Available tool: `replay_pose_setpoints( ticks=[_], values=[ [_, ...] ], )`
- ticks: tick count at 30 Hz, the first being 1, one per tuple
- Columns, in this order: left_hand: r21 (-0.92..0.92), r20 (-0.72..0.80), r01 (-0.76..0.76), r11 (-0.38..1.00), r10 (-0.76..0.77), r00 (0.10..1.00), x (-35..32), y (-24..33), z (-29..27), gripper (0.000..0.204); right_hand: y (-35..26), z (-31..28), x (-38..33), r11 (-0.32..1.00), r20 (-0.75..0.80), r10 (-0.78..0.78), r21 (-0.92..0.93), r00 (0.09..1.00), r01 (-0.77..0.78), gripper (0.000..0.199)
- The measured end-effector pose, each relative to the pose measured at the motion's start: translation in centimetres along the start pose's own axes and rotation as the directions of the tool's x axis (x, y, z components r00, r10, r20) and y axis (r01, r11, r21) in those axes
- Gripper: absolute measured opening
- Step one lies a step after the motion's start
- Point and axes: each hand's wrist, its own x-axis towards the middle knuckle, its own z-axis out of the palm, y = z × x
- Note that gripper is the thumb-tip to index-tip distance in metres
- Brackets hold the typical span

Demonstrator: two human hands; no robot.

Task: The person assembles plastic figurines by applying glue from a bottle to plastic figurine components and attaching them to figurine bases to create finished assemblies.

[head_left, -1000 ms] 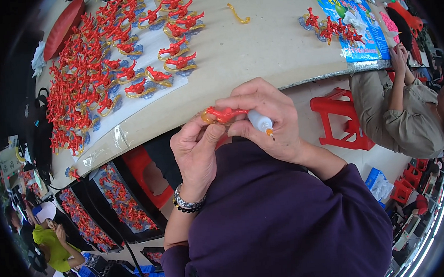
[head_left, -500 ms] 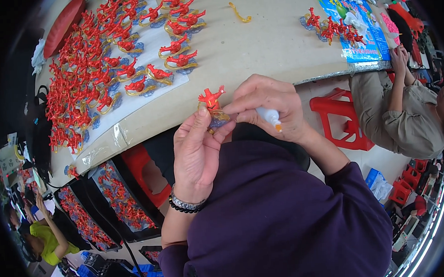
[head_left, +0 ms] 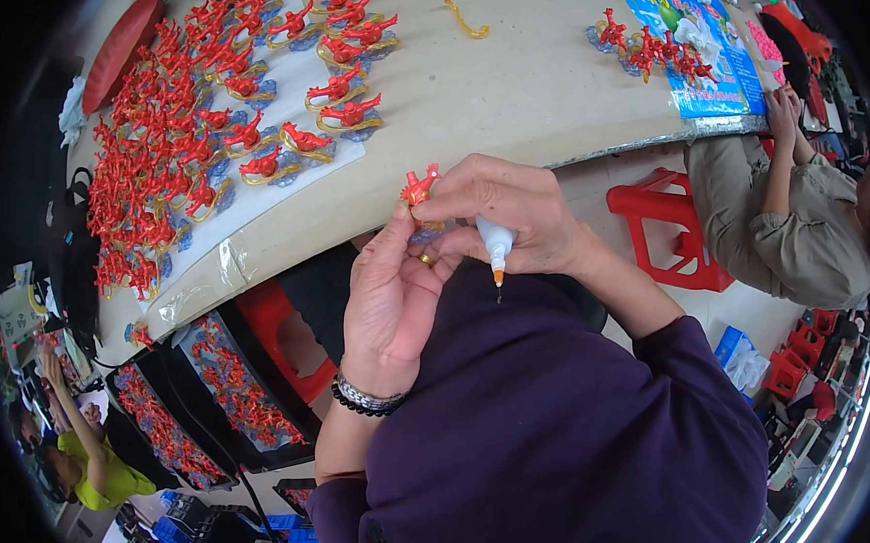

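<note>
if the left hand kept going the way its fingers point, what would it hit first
The left hand points up and away, fingertips already on the small red figure. Past that, probably the near edge of the table, though depth is hard to judge.

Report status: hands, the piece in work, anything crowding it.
Left hand and right hand both pinch the small red figure. Right hand also grips a white glue bottle, orange tip down. Nothing in the way.

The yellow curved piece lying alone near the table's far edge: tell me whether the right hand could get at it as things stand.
Probably yes, with a stretch. The yellow curved piece lies alone on bare tabletop, nothing around it. But the right hand is occupied with a small glue bottle and the red figure.
</note>
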Motion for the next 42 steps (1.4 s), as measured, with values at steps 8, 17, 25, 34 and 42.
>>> replay_pose_setpoints(
  ticks=[8,17,25,34,42],
  values=[
    [-0.117,-0.046,0.055,0.992,-0.060,0.997,0.1,-0.4,-0.4,0.020,1.1,0.6,-0.7,0.998,-0.016,-0.068,-0.017,0.998,0.068,0.038],
    [-0.148,-0.027,0.068,0.987,-0.073,0.997,0.0,-0.6,-0.5,0.020,1.5,0.8,-0.6,0.989,-0.016,-0.142,-0.036,0.990,0.141,0.034],
    [-0.140,-0.008,0.051,0.989,-0.053,0.999,0.1,-0.7,-0.4,0.019,1.6,1.0,-0.7,0.976,-0.025,-0.196,-0.104,0.980,0.193,0.032],
    [-0.126,-0.017,0.034,0.991,-0.036,0.999,-0.1,-0.7,0.0,0.020,1.8,1.1,-0.9,0.969,-0.030,-0.217,-0.131,0.976,0.211,0.029],
    [-0.130,-0.020,0.036,0.991,-0.039,0.999,0.0,-0.8,0.0,0.020,1.9,1.2,-0.9,0.965,-0.056,-0.237,-0.125,0.970,0.229,0.028]
  ],
)
